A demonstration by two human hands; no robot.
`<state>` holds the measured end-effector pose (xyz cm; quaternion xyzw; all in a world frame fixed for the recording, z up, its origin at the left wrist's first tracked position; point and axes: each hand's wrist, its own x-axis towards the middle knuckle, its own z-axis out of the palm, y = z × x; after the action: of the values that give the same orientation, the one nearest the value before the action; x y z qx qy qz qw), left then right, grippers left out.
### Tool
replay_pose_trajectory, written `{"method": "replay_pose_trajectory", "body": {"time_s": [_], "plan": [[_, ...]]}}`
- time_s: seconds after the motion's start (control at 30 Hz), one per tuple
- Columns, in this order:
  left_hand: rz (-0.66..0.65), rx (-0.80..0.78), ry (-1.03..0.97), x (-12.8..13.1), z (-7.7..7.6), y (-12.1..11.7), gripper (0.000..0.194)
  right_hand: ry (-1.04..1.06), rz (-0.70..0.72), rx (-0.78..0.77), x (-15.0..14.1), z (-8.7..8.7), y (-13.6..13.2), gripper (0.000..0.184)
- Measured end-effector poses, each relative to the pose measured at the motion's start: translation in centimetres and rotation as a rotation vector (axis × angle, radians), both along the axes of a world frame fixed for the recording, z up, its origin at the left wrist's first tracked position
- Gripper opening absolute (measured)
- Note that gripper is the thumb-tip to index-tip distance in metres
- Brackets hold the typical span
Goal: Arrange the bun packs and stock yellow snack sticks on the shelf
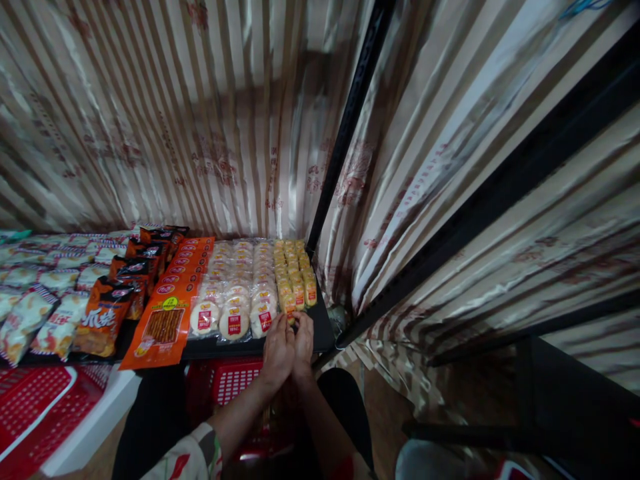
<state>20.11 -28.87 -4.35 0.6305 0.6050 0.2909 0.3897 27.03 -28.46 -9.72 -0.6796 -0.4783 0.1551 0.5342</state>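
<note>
Both my hands meet at the front end of a column of small yellow snack packets (295,267) at the shelf's right end. My left hand (279,348) and my right hand (303,343) have their fingers closed around the front yellow packet (289,303), whose lower part they cover. Just left of them lie rows of round white crackers in clear wrappers with red labels (234,323). An orange bag of stick snacks (167,320) lies flat farther left.
Orange-black snack bags (103,320) and white snack bags (63,320) fill the left side of the black shelf (323,327). Red baskets (45,407) stand below. Black metal posts (350,113) rise at right before striped curtains (225,100).
</note>
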Motion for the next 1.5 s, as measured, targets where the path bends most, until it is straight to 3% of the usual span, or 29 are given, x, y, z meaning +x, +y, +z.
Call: {"method": "replay_pose_trajectory", "body": {"time_s": [0.33, 1.03, 1.33, 1.5], "plan": [[0.0, 0.142, 0.078, 0.0, -0.6, -0.5, 0.047, -0.165, -0.01, 0.006, 0.1, -0.3, 0.1, 0.027], [-0.058, 0.148, 0.055, -0.5, -1.4, -1.1, 0.046, -0.074, 0.039, -0.063, 0.2, -0.6, -0.6, 0.025], [-0.083, 0.362, 0.025, -1.4, -1.8, -3.0, 0.035, -0.071, 0.027, 0.004, -0.8, -0.4, -3.1, 0.027], [-0.078, 0.397, -0.031, -2.6, -3.2, -5.8, 0.026, -0.032, 0.063, -0.01, -1.6, -1.8, -6.0, 0.026]]}}
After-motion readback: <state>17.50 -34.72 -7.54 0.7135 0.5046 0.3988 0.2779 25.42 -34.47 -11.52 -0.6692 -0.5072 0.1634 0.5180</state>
